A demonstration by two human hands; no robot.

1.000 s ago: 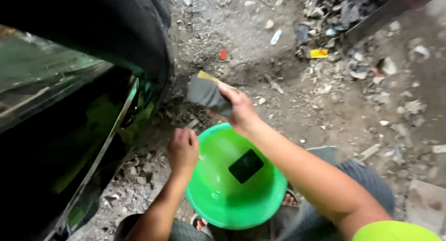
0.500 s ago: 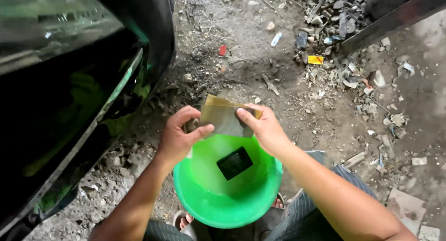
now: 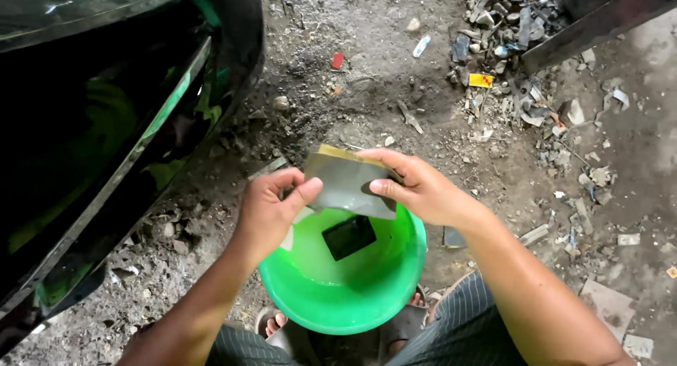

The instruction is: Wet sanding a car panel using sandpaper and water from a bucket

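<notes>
while both hands pinch it above the green basin (image 3: 352, 295), left hand (image 3: 271, 211) and right hand (image 3: 423, 190) clamp opposite edges of the wet abrasive sheet (image 3: 349, 186) (thin, floppy, likely slick).

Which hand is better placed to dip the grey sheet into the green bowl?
The right hand, probably. It grips the grey sheet at its edge directly above the green bowl. The left hand pinches the other edge, nearer the bowl's rim.
</notes>
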